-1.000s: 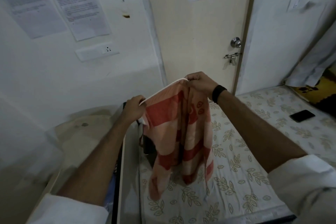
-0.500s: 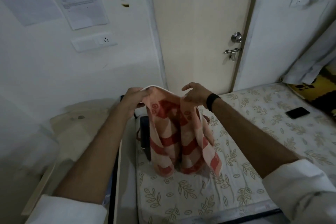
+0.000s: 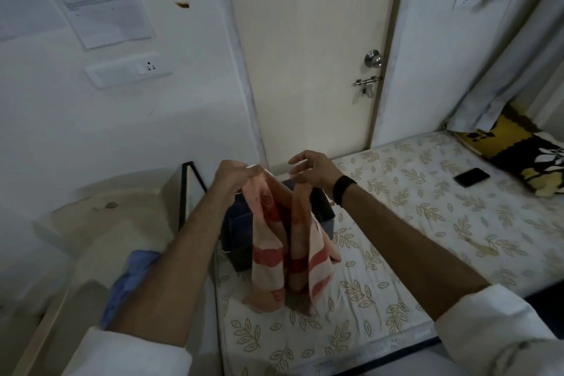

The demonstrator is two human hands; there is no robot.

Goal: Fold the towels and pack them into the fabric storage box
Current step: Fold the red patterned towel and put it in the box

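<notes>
A peach towel with red stripes (image 3: 268, 256) hangs doubled in front of me, and its lower end touches the leaf-print mattress (image 3: 396, 238). My left hand (image 3: 233, 174) pinches the towel's top left corner. My right hand (image 3: 311, 169) holds the top right part between thumb and lower fingers, with the other fingers spread. Behind the towel stands a dark fabric storage box (image 3: 238, 232) at the mattress's left end, mostly hidden by the towel and my arms.
A black phone (image 3: 471, 176) lies on the mattress at the right, near a yellow-and-black pillow (image 3: 525, 146). A closed door (image 3: 311, 49) stands straight ahead. Blue cloth (image 3: 131, 278) lies left of the bed, beside a pale rounded surface (image 3: 106, 223).
My hands have come down and moved close together, so the spread towel now hangs doubled and its lower end rests on the mattress. The view has tilted downward.
</notes>
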